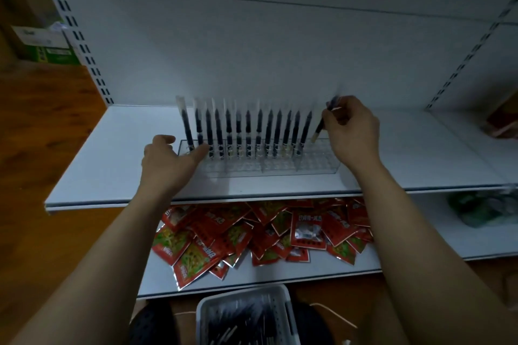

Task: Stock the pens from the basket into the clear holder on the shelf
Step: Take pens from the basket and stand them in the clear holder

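Note:
A clear holder lies along the white shelf, with several dark pens standing upright in its back row. My right hand pinches one more dark pen, tilted, its lower tip just over the holder's right part. My left hand rests on the shelf with its fingers against the holder's left end. A white basket with several loose pens sits low at the bottom centre.
Several red snack packets are piled on the lower shelf. Green packets lie at the right. Perforated shelf uprights stand at both sides. Cardboard boxes and a wooden floor are at the left.

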Motion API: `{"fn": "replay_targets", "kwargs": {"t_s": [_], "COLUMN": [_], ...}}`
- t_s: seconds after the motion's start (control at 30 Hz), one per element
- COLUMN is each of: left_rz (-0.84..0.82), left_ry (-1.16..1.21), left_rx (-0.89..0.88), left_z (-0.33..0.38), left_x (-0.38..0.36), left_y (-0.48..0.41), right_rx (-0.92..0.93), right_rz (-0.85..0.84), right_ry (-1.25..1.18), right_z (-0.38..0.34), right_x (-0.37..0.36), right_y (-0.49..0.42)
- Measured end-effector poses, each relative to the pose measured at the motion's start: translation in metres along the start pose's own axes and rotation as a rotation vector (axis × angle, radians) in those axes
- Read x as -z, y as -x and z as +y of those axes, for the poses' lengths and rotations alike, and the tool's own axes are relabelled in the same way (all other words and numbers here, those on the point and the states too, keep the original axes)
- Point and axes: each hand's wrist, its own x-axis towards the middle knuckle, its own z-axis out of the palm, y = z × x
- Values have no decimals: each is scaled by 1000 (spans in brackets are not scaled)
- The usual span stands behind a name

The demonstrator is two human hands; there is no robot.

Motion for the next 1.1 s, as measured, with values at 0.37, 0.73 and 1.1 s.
{"fn": "replay_targets", "kwargs": {"t_s": [0.37,0.73,1.1], "left_rz": [-67,57,-306], "left_ry": [-83,-111,-323], "left_rx": [-40,-65,-157], "left_z": [0,-13,-39], "left_x": [-6,16,-20], "left_y": [0,47,139], "right_rx": [-42,-199,-115], "right_rz": [-241,-99,-747], "right_ry": [198,-25,138], "right_z": [16,-3,-11], "right_x": [-6,30,3], "right_y": [6,63,158]}}
